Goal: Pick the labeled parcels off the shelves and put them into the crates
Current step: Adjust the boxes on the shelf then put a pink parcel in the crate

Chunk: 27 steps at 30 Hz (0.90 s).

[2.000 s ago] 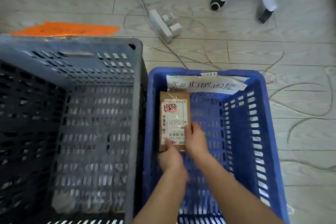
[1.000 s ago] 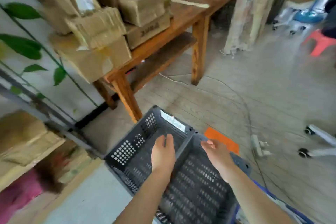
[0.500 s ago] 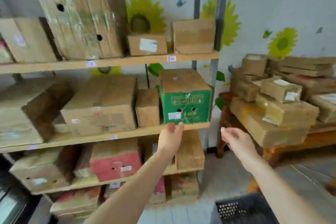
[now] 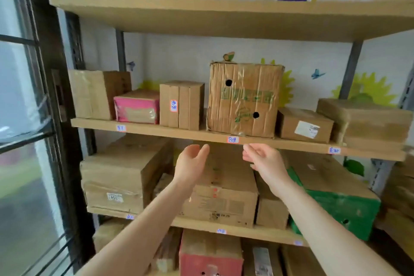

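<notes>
Left hand [image 4: 193, 161] and right hand [image 4: 264, 162] hover empty, fingers relaxed, palms facing each other, just below the front edge of the middle shelf [image 4: 179, 134], where labeled parcels [image 4: 304, 126] stand in a row beside a tall taped carton [image 4: 244, 98] with two holes.

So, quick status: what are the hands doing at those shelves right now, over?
Left hand open, right hand open, both empty, raised under the wooden shelf edge. Tall taped cardboard box with two black holes above them, untouched. Nothing blocking.

view: head | faces forward at shelves [image 4: 179, 134] (wide-angle, edges bent) | range: seemingly near | single view
</notes>
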Each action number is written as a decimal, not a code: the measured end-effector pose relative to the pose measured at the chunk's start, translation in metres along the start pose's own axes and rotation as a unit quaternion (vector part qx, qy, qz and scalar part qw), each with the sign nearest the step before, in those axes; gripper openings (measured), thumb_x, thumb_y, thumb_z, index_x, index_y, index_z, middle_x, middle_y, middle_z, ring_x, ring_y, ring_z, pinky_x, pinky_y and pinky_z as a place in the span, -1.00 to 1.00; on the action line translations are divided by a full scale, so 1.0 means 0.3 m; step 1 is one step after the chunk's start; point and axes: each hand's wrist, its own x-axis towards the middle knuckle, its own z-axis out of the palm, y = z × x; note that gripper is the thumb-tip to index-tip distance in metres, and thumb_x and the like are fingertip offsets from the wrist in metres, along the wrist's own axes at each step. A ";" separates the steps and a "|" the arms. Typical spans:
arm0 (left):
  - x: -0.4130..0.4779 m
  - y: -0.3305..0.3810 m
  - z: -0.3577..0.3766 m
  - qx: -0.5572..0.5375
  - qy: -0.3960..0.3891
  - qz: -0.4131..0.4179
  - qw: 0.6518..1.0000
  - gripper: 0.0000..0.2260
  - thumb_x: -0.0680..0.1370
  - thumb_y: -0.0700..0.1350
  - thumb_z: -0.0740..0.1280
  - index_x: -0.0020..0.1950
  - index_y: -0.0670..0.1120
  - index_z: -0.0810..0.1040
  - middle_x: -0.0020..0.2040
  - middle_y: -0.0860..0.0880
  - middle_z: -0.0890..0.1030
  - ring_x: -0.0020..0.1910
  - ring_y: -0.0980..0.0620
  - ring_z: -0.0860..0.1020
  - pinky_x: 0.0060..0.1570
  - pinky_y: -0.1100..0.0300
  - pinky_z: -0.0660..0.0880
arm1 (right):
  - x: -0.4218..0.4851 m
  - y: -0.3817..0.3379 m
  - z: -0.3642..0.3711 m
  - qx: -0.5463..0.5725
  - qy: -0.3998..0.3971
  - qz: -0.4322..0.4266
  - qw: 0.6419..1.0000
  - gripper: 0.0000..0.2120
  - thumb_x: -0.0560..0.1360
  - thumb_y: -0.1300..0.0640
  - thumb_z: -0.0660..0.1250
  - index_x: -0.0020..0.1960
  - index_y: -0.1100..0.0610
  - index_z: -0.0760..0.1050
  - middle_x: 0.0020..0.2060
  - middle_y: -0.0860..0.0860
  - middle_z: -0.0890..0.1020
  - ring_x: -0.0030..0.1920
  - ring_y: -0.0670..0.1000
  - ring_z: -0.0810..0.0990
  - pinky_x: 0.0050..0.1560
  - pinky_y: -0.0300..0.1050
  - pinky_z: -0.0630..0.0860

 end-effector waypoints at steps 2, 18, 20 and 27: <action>0.045 0.039 -0.075 -0.001 0.021 0.019 1.000 -0.62 0.57 0.05 0.23 0.28 -0.14 0.47 0.13 -0.03 0.58 0.11 0.01 0.53 0.11 0.15 0.46 | 0.038 -0.073 0.066 -0.005 -0.026 -0.034 0.999 -0.78 0.53 -0.02 0.26 0.10 0.08 0.48 -0.07 -0.03 0.62 0.06 -0.03 0.60 0.19 -0.05 0.49; 0.405 0.427 -0.585 0.055 0.194 0.196 0.960 -0.65 0.56 0.02 0.24 0.27 -0.14 0.47 0.08 -0.04 0.57 0.00 0.02 0.51 0.08 0.16 0.44 | 0.409 -0.715 0.392 0.002 -0.012 -0.321 0.947 -0.76 0.52 0.06 0.30 0.12 0.16 0.53 -0.02 0.02 0.63 0.04 -0.05 0.58 0.07 -0.20 0.53; 0.475 0.491 -0.669 0.076 0.218 0.221 0.948 -0.61 0.57 0.02 0.24 0.32 -0.15 0.44 0.10 -0.06 0.56 0.02 0.03 0.50 0.04 0.19 0.41 | 0.469 -0.811 0.405 -0.021 0.048 -0.357 0.933 -0.74 0.53 0.08 0.28 0.15 0.19 0.52 0.04 0.01 0.60 0.07 -0.10 0.53 0.01 -0.33 0.45; 0.766 0.664 -0.976 0.140 0.292 0.290 0.901 -0.55 0.53 0.00 0.27 0.37 -0.16 0.35 0.27 -0.13 0.47 0.20 -0.09 0.46 0.14 0.06 0.44 | 0.666 -1.007 0.476 -0.138 0.265 -0.368 0.880 -0.71 0.53 0.14 0.24 0.22 0.22 0.47 0.27 0.14 0.44 0.33 0.10 0.36 0.30 -0.10 0.28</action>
